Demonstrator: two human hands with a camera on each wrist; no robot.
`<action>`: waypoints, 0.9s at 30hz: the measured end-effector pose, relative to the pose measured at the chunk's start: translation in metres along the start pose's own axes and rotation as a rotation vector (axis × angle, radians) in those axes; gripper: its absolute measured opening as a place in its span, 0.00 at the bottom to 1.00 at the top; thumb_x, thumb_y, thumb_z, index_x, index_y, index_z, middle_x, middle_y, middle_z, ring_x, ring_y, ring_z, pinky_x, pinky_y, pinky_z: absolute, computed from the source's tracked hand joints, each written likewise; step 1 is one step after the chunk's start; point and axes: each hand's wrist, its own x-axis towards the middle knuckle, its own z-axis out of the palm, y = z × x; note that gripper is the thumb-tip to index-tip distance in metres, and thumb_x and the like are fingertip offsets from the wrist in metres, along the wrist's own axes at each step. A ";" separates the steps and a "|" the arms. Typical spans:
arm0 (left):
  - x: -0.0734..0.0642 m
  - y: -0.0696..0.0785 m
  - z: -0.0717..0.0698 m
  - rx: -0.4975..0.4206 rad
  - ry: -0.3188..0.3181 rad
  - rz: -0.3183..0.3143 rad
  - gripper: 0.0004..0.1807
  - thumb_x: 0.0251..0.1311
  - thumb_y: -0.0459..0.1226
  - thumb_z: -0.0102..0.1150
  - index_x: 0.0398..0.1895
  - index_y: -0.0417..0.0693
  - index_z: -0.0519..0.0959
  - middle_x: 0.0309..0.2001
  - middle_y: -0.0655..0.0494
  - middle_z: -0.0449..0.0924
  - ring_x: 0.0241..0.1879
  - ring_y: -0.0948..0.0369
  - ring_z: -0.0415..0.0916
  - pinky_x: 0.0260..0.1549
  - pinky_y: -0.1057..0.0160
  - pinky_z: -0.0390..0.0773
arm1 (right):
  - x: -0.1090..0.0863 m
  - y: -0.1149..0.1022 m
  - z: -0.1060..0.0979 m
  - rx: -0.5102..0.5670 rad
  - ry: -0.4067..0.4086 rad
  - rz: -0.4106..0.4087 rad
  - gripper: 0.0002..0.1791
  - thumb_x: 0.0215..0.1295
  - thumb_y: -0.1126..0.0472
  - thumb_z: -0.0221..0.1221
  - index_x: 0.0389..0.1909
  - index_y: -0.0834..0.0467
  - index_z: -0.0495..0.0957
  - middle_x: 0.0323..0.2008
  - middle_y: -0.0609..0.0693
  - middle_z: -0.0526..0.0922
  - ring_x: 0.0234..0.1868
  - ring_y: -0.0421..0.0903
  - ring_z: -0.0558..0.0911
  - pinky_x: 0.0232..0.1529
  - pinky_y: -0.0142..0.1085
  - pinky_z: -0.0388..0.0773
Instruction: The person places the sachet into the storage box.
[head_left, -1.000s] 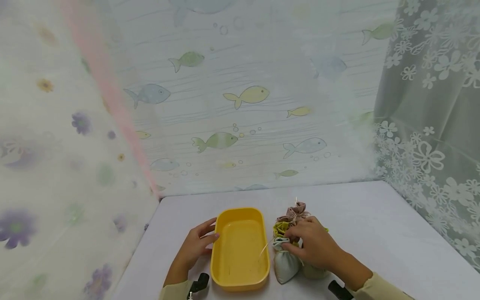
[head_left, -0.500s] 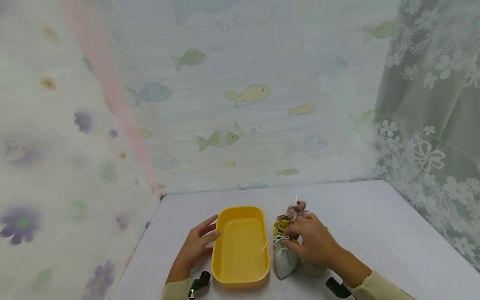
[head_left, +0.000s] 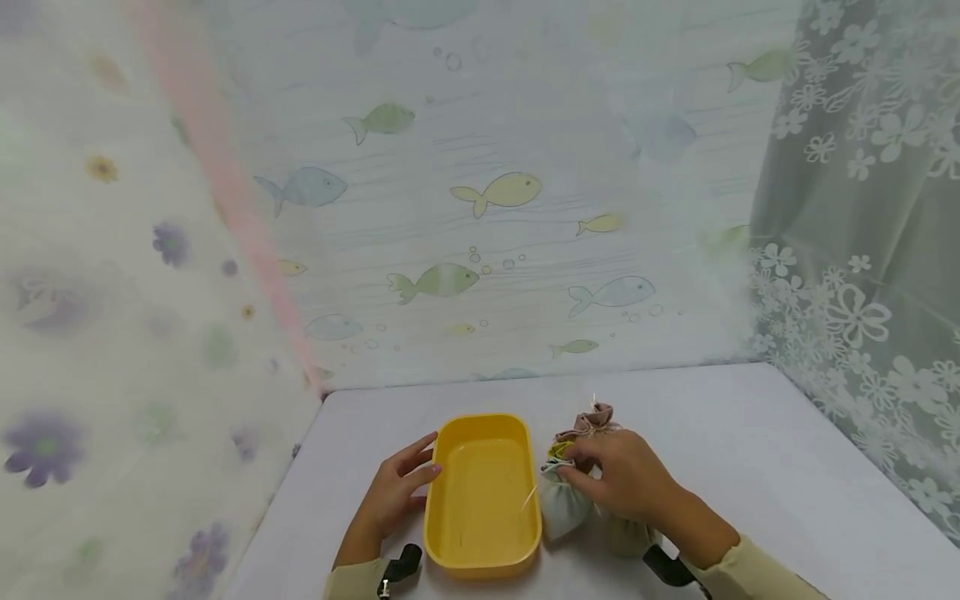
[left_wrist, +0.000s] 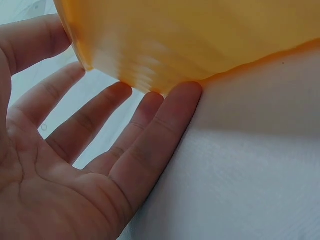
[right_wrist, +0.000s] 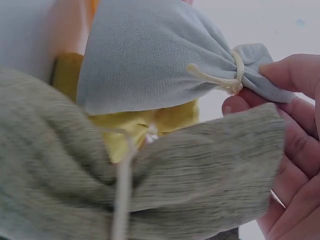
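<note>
A pale grey-blue drawstring pouch hangs by its gathered top from my right hand, whose thumb and fingers pinch the cloth above the tied cord. In the right wrist view an olive-grey pouch lies in front of that hand, and a yellow pouch shows behind. Farther back on the table is a dusty-pink pouch, partly covered by the hand. To the left lies a yellow rectangular tray. My left hand touches its left side with outstretched, slightly bent fingers.
A white cloth covers the table. Fish-patterned sheeting rises behind it, flowered sheeting on the left, a lace curtain on the right. Dark wrist mounts sit near both cuffs.
My right hand has raised the grey-blue pouch slightly and shifted it left, closer to the tray's right edge. The left hand and tray stay nearly where they were.
</note>
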 end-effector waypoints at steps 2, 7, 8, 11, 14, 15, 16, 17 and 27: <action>0.000 0.000 0.000 0.009 0.001 0.002 0.37 0.65 0.47 0.70 0.77 0.64 0.69 0.76 0.41 0.66 0.67 0.47 0.76 0.53 0.46 0.86 | 0.002 0.000 -0.001 0.007 0.009 -0.003 0.07 0.60 0.55 0.74 0.36 0.42 0.86 0.28 0.29 0.83 0.28 0.26 0.77 0.29 0.25 0.76; 0.000 -0.001 0.001 0.020 0.002 -0.011 0.36 0.65 0.47 0.70 0.76 0.65 0.69 0.76 0.41 0.66 0.67 0.46 0.75 0.53 0.47 0.86 | 0.007 -0.001 -0.002 0.057 0.036 -0.029 0.08 0.60 0.57 0.74 0.39 0.46 0.87 0.32 0.32 0.86 0.29 0.24 0.78 0.28 0.25 0.80; 0.000 -0.001 0.001 0.025 -0.002 -0.008 0.36 0.66 0.47 0.69 0.77 0.64 0.69 0.76 0.40 0.66 0.67 0.45 0.75 0.53 0.47 0.86 | 0.009 -0.001 -0.002 0.064 0.048 -0.040 0.08 0.60 0.58 0.74 0.39 0.47 0.87 0.33 0.33 0.87 0.29 0.24 0.78 0.28 0.25 0.80; 0.000 -0.001 0.000 0.021 -0.001 -0.020 0.36 0.65 0.47 0.70 0.76 0.66 0.69 0.76 0.41 0.65 0.67 0.45 0.75 0.52 0.47 0.86 | 0.014 -0.002 -0.002 0.065 0.088 -0.078 0.08 0.58 0.60 0.75 0.37 0.49 0.87 0.31 0.35 0.87 0.28 0.25 0.78 0.27 0.25 0.80; 0.000 0.000 0.000 0.019 -0.003 -0.022 0.36 0.65 0.47 0.70 0.76 0.66 0.69 0.76 0.41 0.65 0.67 0.45 0.75 0.52 0.47 0.86 | 0.018 -0.003 -0.003 0.055 0.111 -0.096 0.07 0.58 0.60 0.75 0.35 0.49 0.87 0.29 0.34 0.86 0.27 0.25 0.77 0.29 0.27 0.80; 0.000 0.000 0.000 0.015 -0.001 -0.025 0.36 0.65 0.47 0.70 0.76 0.66 0.69 0.76 0.41 0.65 0.67 0.45 0.75 0.52 0.47 0.86 | 0.020 -0.003 -0.003 0.047 0.113 -0.098 0.07 0.58 0.60 0.75 0.34 0.48 0.87 0.28 0.33 0.85 0.27 0.25 0.77 0.32 0.29 0.81; 0.000 0.001 0.000 0.013 0.000 -0.026 0.37 0.65 0.47 0.70 0.76 0.66 0.69 0.76 0.41 0.65 0.67 0.46 0.76 0.52 0.47 0.86 | 0.021 -0.004 -0.004 0.038 0.113 -0.096 0.07 0.58 0.59 0.75 0.34 0.47 0.86 0.28 0.32 0.85 0.27 0.25 0.77 0.33 0.31 0.81; 0.001 0.001 0.000 0.012 -0.001 -0.023 0.37 0.65 0.47 0.70 0.76 0.66 0.69 0.76 0.41 0.65 0.66 0.46 0.76 0.52 0.47 0.86 | 0.023 -0.004 -0.004 0.031 0.111 -0.091 0.06 0.58 0.59 0.74 0.34 0.47 0.86 0.28 0.31 0.85 0.27 0.25 0.77 0.35 0.32 0.80; 0.000 0.001 0.002 0.015 0.014 -0.017 0.38 0.63 0.49 0.72 0.76 0.65 0.69 0.76 0.41 0.66 0.64 0.48 0.78 0.50 0.46 0.87 | 0.039 -0.014 -0.003 0.071 0.054 -0.030 0.04 0.62 0.57 0.73 0.35 0.48 0.86 0.30 0.33 0.86 0.28 0.25 0.79 0.31 0.29 0.82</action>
